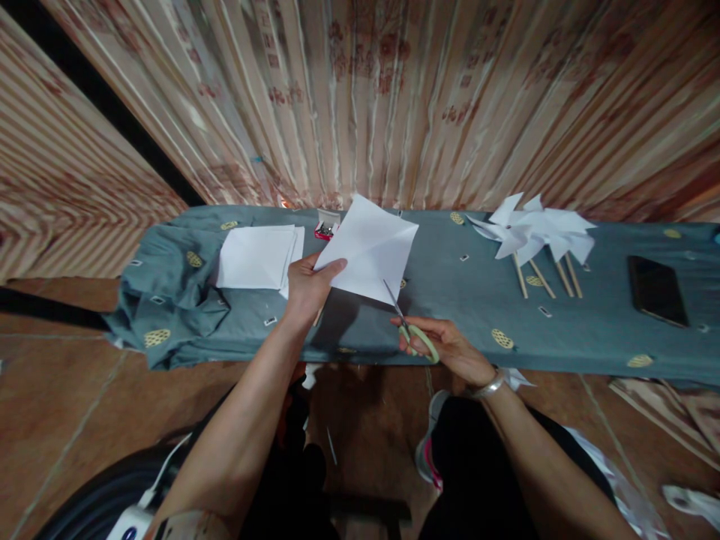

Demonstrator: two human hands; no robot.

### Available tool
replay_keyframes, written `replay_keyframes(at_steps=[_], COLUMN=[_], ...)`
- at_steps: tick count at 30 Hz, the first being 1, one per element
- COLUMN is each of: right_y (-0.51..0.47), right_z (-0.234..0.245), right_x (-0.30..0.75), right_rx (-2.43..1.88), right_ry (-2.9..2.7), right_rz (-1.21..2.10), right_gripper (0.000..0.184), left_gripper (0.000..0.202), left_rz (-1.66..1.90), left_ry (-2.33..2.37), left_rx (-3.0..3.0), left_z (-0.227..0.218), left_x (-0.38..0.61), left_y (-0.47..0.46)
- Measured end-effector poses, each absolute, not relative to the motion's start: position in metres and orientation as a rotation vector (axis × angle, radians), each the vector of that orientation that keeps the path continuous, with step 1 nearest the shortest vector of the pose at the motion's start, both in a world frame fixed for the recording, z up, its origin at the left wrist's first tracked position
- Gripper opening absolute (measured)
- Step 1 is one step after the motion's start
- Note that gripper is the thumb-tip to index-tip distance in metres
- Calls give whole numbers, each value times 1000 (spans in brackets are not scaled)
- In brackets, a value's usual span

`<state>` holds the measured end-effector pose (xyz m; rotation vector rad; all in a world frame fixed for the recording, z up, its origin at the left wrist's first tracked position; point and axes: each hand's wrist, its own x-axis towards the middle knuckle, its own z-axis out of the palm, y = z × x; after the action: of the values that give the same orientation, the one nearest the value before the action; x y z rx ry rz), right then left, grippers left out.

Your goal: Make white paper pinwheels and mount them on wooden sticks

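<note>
My left hand [310, 286] grips a white paper square [371, 247] by its left corner, thumb on top. The sheet is held above the cloth-covered table and shows faint crease lines. In my right hand [444, 345] is a pair of scissors [417, 339] with pale green handles. Their blades point up and left, at the lower right corner of the paper; whether they are cutting into it I cannot tell. Left of my left hand lies a stack of white paper [256, 256]. Behind it, a small red box [325, 228] stands open with small metal pieces inside.
Several white paper pinwheels [540, 229] on wooden sticks lie on the right of the table [444, 292]. A dark phone [657, 291] rests farther right. A pleated curtain [382, 97] hangs directly behind. Paper scraps lie on the floor, and a white power strip [130, 523] is at lower left.
</note>
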<state>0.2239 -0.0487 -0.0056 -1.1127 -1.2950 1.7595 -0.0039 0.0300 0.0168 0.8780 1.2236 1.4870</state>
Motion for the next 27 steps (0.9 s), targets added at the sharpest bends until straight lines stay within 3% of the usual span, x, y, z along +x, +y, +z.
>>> replay_keyframes(at_steps=[27], right_y=[-47], right_z=[-14], right_x=[221], right_rx=[-1177], right_ry=[-1213], right_rz=[1785], right_gripper=[53], left_gripper=[28], left_rz=[1447], left_ry=[1210], left_rx=[910], left_z=[14], left_x=[-5], left_y=[27])
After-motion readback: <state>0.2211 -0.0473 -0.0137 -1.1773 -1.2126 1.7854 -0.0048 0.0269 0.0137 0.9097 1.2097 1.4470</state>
